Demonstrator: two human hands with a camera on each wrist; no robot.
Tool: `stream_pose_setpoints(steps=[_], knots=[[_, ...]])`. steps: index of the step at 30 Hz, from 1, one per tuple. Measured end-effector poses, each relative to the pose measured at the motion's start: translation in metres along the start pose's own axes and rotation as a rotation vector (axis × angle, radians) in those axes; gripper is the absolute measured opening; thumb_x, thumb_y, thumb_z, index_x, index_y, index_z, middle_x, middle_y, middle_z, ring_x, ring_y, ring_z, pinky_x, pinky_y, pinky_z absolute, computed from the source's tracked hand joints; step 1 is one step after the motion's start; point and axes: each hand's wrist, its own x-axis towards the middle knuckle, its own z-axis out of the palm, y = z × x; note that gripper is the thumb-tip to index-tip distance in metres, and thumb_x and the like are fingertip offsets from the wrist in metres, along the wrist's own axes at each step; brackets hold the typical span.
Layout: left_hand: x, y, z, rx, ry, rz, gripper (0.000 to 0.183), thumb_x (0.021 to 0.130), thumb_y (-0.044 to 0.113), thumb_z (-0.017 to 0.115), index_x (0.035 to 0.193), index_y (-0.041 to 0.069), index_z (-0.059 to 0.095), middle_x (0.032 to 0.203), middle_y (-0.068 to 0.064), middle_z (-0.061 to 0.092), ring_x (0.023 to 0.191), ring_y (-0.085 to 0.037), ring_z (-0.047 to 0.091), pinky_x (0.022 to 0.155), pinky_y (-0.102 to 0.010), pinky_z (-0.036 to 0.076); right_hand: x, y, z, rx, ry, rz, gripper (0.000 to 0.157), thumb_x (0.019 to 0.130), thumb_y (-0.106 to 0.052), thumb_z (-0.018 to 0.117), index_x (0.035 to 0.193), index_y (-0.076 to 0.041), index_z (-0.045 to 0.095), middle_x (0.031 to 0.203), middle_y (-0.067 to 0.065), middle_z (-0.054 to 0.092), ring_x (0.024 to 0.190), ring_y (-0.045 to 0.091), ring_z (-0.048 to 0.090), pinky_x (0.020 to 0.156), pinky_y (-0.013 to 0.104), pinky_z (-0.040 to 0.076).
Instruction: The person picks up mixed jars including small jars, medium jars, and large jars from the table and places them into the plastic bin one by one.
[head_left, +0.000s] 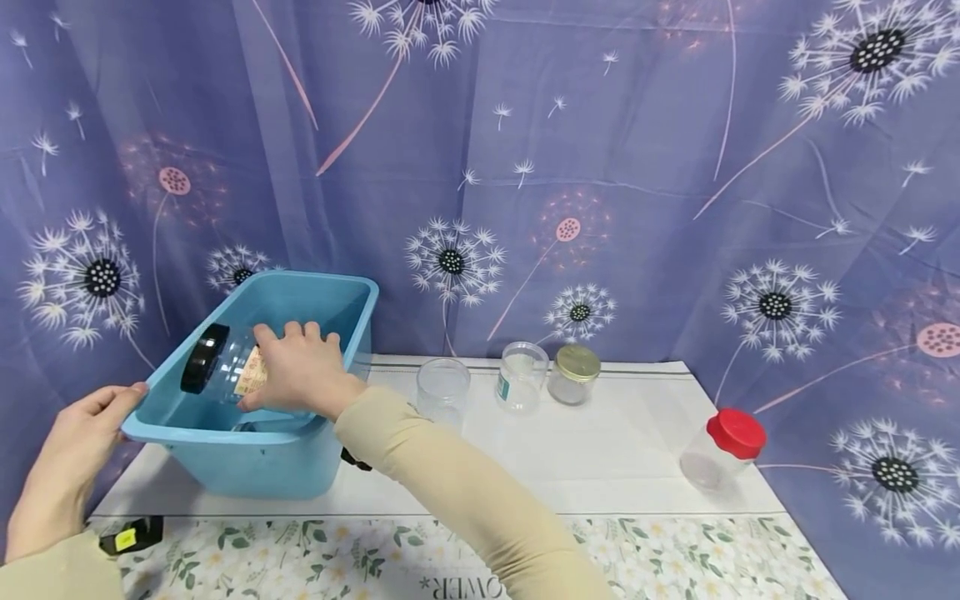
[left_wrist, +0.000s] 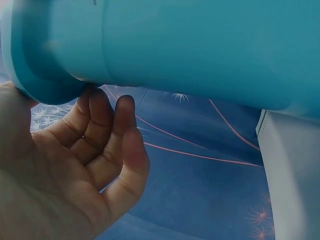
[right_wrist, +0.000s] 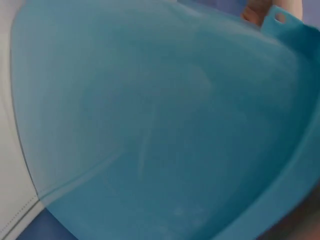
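Note:
A light-blue plastic bin stands at the left of the table. My left hand grips its near left corner, thumb on the rim and fingers curled beneath, as the left wrist view also shows. Over the inside of the bin, my right hand holds a clear plastic jar with a black lid and a printed label. The jar lies on its side, lid to the left. Below it, part of another clear item shows in the bin. In the right wrist view the bin's wall hides the right hand and jar.
Right of the bin stand an open clear container, a clear container with a green label and a gold-lidded jar. A red-lidded jar stands at the table's right. A patterned purple curtain hangs behind.

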Motion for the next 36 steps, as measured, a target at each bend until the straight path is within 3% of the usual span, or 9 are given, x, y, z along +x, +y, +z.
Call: stream_pose_setpoints(steps=[11,17,25,36], knots=[[-0.001,0.0,0.001,-0.013,-0.001,-0.008,0.042,0.102,0.041,0.048,0.09,0.003,0.062,0.069,0.008,0.053,0.068,-0.006,0.047,0.064,-0.032,0.032,-0.001,-0.002,0.017,0.003,-0.021,0.003,0.089,0.073,-0.078,0.063,0.147,-0.041,0.031,0.136,-0.008,0.045,0.121,0.017,0.042,0.096,0.042,0.038],[-0.001,0.0,0.0,0.013,0.006,-0.013,0.05,0.102,0.042,0.047,0.1,-0.006,0.059,0.071,0.009,0.053,0.069,-0.006,0.046,0.064,-0.033,0.033,-0.001,-0.006,0.021,-0.012,-0.016,0.004,0.089,0.073,-0.078,0.063,0.147,-0.04,0.032,0.137,-0.007,0.045,0.123,0.018,0.041,0.098,0.042,0.037],[-0.001,0.0,0.003,0.0,0.002,-0.012,0.047,0.102,0.043,0.046,0.091,-0.001,0.06,0.071,0.008,0.052,0.073,-0.008,0.044,0.068,-0.036,0.029,-0.001,-0.005,0.025,-0.038,-0.01,0.017,0.085,0.074,-0.076,0.064,0.145,-0.04,0.035,0.134,-0.006,0.047,0.12,0.019,0.041,0.097,0.042,0.037],[-0.001,-0.001,0.001,0.015,0.004,-0.002,0.049,0.102,0.042,0.047,0.099,-0.005,0.059,0.073,0.01,0.051,0.07,-0.008,0.045,0.064,-0.032,0.032,-0.004,-0.009,0.027,-0.076,-0.017,0.024,0.079,0.077,-0.074,0.063,0.144,-0.04,0.037,0.137,-0.006,0.046,0.123,0.019,0.039,0.101,0.041,0.034]])
